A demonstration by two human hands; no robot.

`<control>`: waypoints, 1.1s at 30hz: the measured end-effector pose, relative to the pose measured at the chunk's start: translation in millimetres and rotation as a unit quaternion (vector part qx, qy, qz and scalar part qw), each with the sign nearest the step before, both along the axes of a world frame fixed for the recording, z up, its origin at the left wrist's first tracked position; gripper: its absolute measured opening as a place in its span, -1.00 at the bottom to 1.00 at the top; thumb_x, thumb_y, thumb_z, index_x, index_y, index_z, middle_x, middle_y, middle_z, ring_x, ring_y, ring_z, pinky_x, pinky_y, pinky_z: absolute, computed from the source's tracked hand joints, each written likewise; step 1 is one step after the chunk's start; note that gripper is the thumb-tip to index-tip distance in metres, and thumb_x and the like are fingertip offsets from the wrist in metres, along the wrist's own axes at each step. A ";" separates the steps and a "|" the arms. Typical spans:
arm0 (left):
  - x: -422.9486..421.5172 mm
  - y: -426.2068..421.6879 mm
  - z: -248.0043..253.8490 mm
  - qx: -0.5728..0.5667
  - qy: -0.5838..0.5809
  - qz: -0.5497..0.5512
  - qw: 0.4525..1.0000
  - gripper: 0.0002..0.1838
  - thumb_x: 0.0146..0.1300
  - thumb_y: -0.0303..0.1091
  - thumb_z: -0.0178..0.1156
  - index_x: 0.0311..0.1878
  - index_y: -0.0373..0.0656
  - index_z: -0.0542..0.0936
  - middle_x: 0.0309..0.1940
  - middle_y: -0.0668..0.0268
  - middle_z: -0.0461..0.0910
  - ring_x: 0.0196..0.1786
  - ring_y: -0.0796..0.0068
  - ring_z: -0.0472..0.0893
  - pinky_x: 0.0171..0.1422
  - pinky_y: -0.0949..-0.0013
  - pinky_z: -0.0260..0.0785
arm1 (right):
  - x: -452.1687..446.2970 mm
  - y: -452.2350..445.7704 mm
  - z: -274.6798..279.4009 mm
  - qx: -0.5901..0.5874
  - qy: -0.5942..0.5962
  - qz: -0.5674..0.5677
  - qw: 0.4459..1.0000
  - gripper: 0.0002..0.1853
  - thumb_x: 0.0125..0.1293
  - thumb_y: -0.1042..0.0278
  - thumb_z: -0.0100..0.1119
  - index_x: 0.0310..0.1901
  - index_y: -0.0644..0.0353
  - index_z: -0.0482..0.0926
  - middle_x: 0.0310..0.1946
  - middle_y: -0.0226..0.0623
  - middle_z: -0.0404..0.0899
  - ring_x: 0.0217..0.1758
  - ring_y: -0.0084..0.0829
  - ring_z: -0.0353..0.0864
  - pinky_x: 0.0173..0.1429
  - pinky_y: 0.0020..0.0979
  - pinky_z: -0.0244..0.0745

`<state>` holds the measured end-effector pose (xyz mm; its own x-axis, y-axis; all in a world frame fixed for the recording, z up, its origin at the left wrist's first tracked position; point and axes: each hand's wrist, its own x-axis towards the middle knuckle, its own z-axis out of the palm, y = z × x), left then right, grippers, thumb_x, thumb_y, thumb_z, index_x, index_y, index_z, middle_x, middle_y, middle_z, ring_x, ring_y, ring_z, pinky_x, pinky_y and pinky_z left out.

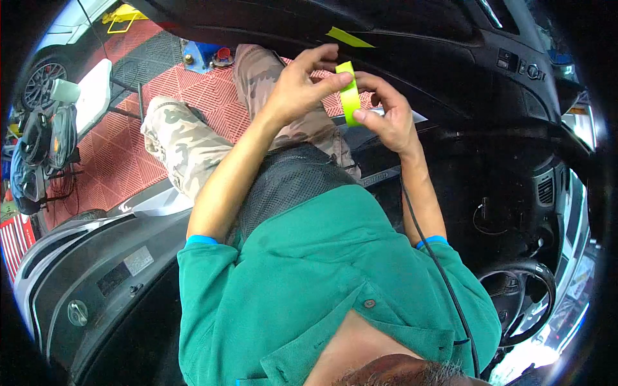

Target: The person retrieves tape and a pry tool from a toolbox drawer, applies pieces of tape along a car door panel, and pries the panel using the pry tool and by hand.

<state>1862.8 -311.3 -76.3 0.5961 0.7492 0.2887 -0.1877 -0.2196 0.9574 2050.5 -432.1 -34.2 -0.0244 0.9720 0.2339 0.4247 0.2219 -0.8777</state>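
Note:
A piece of bright yellow-green tape (349, 96) is held upright between my two hands; I cannot tell whether it is a roll seen edge-on or a loose strip. My left hand (301, 87) has its thumb pressed on the upper part, its other fingers curled partly behind. My right hand (391, 119) pinches the lower part with the thumb, fingers bent round the back, where a small whitish patch shows. Just beyond the hands, a strip of yellow-green tape (351, 37) is stuck to the black door panel (412, 48).
I sit in a car's open doorway, legs over the sill. Window switches (515, 63) are on the door panel. A steering wheel (544, 302) is at lower right. On the red tiled floor (116, 157) stand a white stool-like seat (95, 96) with bags and a blue device (198, 56).

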 end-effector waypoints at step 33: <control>-12.1 -10.0 16.9 0.467 0.132 0.191 0.853 -0.43 0.07 -0.19 0.48 0.21 -0.04 0.68 0.07 0.29 0.66 0.07 0.21 0.66 0.23 0.11 0.42 | -22.9 11.3 5.1 -0.059 -0.298 -0.092 0.948 -0.75 0.45 0.25 0.25 -0.03 0.22 0.75 -0.48 -0.13 0.71 -0.46 -0.29 0.75 -0.35 -0.29 0.58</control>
